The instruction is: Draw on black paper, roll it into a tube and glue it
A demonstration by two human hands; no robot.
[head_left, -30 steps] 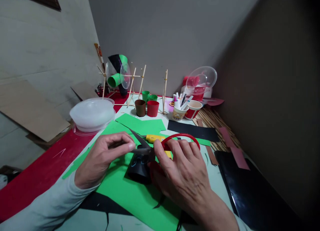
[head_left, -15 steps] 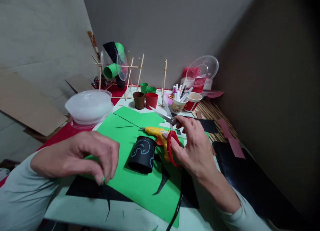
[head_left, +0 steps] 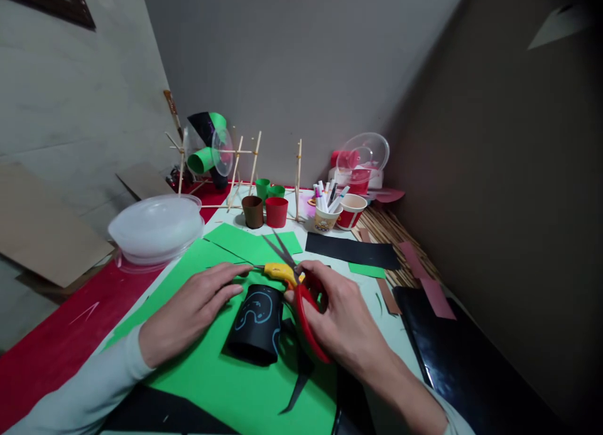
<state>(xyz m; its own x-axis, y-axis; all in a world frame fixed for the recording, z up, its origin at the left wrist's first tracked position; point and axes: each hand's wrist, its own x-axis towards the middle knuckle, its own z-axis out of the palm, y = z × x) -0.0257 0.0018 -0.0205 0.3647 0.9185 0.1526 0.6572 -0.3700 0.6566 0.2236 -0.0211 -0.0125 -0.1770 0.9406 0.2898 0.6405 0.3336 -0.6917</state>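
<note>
My right hand (head_left: 346,309) grips a pair of red-handled scissors (head_left: 308,325), with the blades spread apart and aimed away over the yellow glue gun (head_left: 279,271). The glue gun lies on a large green sheet (head_left: 198,385), partly hidden by the scissors and hand. My left hand (head_left: 195,309) rests over the same sheet, fingers stretched out and apart, the index tip near the glue gun's nozzle. Between both hands sits a black tube (head_left: 257,325) with light blue drawn lines, its open end facing me. A pointed black scrap (head_left: 296,385) lies beside it.
Brown (head_left: 253,214) and red (head_left: 276,213) small cups stand behind, near a thin stick frame (head_left: 298,177). A cup of markers (head_left: 326,220) is at right of them. Plastic lids (head_left: 157,224) sit left; a black strip (head_left: 351,251) and a bundle of sticks (head_left: 400,234) lie right.
My left hand has moved from the near left toward the glue gun, and its pinched fingers have opened out. The scissors remain in my right hand. The view has tilted up.
</note>
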